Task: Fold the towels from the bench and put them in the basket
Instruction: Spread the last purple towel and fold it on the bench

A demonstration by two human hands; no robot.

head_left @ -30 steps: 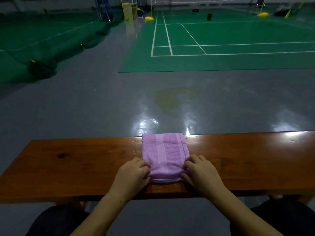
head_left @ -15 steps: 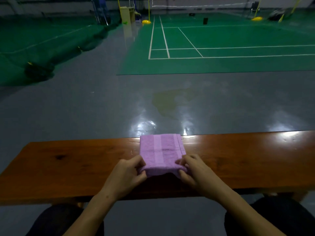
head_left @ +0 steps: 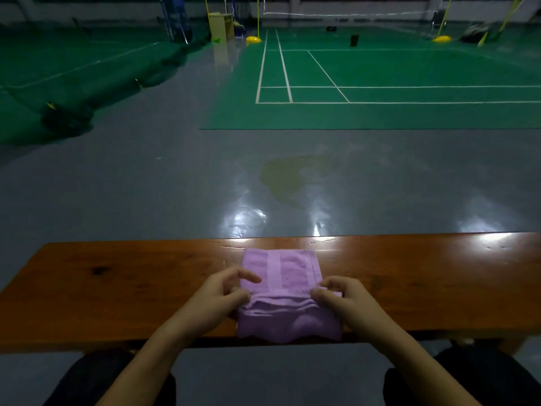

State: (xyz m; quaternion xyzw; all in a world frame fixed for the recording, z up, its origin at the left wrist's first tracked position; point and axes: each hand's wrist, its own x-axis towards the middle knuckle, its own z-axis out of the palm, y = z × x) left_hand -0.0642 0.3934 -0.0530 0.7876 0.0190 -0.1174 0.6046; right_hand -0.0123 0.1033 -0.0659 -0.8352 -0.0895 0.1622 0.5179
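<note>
A folded purple towel [head_left: 288,271] lies across the middle of the brown wooden bench [head_left: 117,285]. Its near part is lifted off the bench and hangs as a layered fold towards me. My left hand [head_left: 222,300] pinches the left end of that lifted fold between thumb and fingers. At the fold's right end my right hand [head_left: 342,300] pinches the cloth the same way. The far part of the towel still lies flat on the wood. No basket is in view.
Beyond the bench stretches a shiny grey floor [head_left: 146,186], then a green badminton court [head_left: 380,77] with white lines and yellow net posts. A dark netted mound [head_left: 64,118] lies far left. My dark-clothed knees [head_left: 483,376] sit under the bench's near edge.
Both hands have lifted the towel's near edge off the bench and raised it into a hanging fold. Before, they rested at the edge of the flat towel.
</note>
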